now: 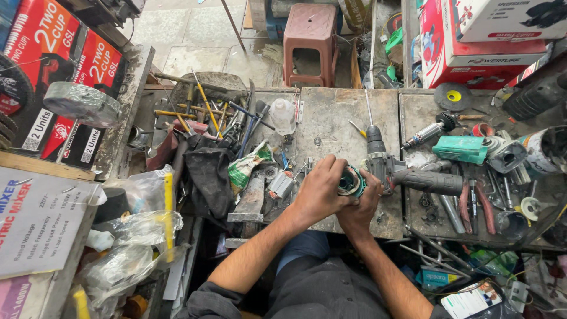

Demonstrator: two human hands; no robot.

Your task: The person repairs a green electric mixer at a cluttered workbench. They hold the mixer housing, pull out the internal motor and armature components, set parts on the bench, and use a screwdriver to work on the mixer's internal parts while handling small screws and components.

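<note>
Both my hands meet over the near edge of a worn metal workbench (331, 112). My left hand (322, 188) wraps round a small round teal and black motor part (351, 182) from the left. Against the same part my right hand (361, 204) is closed from below and the right. Just beyond my fingers a grey power drill (407, 174) lies on the bench, its handle pointing right and a thin bit sticking away from me.
Left of my hands lies a heap of screwdrivers, chisels (207, 115) and a black cloth (208, 171). To the right lie a teal tool body (460, 149), pliers (479, 205) and a grinding disc (452, 95). Cardboard boxes (65, 71) and a brown plastic stool (311, 41) stand around the bench.
</note>
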